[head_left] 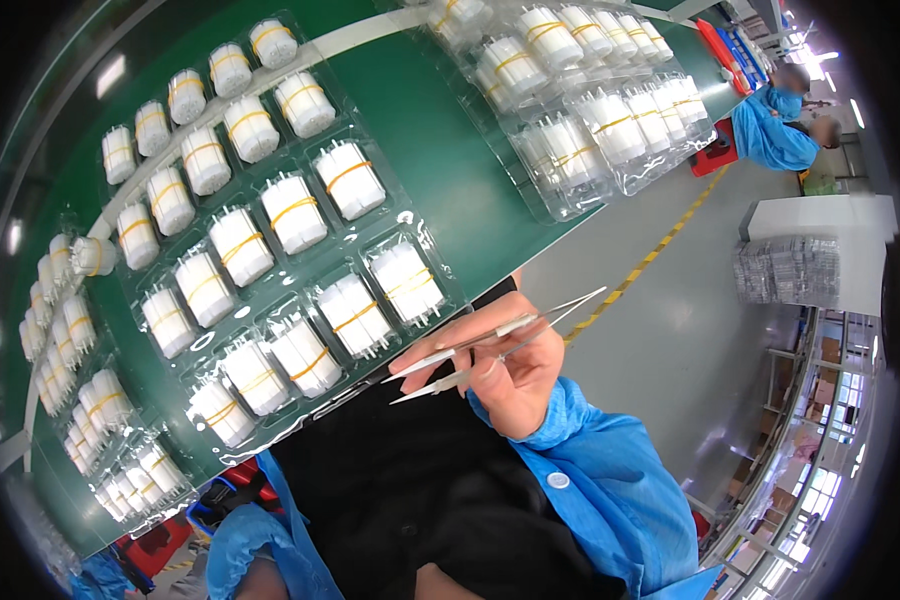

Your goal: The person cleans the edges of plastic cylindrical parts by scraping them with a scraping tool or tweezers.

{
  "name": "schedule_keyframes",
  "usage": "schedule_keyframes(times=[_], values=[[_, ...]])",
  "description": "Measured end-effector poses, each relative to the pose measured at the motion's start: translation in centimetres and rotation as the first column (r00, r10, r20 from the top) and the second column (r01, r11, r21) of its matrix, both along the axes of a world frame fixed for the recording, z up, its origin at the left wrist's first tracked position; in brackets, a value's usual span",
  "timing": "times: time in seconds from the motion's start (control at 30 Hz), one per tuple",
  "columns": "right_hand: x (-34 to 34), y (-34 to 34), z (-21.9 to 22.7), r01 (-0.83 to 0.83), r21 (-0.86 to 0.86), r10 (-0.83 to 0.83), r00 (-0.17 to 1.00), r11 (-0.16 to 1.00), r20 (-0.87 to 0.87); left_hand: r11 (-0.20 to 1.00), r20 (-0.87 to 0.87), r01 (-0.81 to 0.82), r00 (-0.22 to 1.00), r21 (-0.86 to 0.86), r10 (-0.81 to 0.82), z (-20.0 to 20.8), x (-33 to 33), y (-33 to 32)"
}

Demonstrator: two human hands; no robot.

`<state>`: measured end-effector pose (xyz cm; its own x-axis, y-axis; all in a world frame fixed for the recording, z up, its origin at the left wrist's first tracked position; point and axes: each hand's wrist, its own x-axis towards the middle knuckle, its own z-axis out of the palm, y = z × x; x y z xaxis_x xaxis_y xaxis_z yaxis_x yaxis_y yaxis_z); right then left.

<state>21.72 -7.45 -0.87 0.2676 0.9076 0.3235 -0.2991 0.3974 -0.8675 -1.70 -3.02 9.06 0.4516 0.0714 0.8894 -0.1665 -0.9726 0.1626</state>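
My right hand is closed around a pair of tweezers with white tips. Its joined end points to the upper right, and the two tips stand apart at the left, near the table's front edge. Just beyond the tips lies a clear plastic tray holding rows of white cylindrical bundles with thin pins, each bound by a yellow band. The nearest bundle is a white one at the tray's right front corner. My left hand is out of sight; only a blue left sleeve shows at the lower left.
More clear trays of banded white bundles stand at the far right and left of the green table. Beyond the table's right edge are a grey floor with a yellow-black line, stacked clear trays and people in blue.
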Motion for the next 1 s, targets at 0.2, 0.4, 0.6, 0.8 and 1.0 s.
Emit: schedule_keyframes(times=[0.2,0.4,0.6,0.8,1.0], values=[[0.7,-0.2,-0.3,0.064,-0.028,-0.063,0.997,0.998,0.039,0.301,0.377,0.379,0.924,-0.875,-0.069,0.5,2.0,-2.5],[0.2,0.0,-0.4,0.084,-0.059,-0.087,0.995,0.995,-0.045,-0.200,0.471,0.811,0.104,-0.549,-0.876,-6.3,-2.4,-1.0],[0.5,1.3,-0.7,0.121,-0.028,-0.118,0.987,0.992,0.105,0.143,0.227,0.969,0.189,-0.203,-0.955,-5.6,1.7,1.9],[1.3,1.4,-0.6,0.076,-0.065,-0.076,0.997,0.995,0.001,-0.057,0.292,0.914,0.068,-0.402,-0.954,-5.2,1.3,3.9],[2.3,1.7,-0.1,0.287,-0.146,-0.282,0.958,0.947,0.059,0.732,-0.582,-0.405,0.813,-0.549,0.013,-6.9,6.4,5.0]])
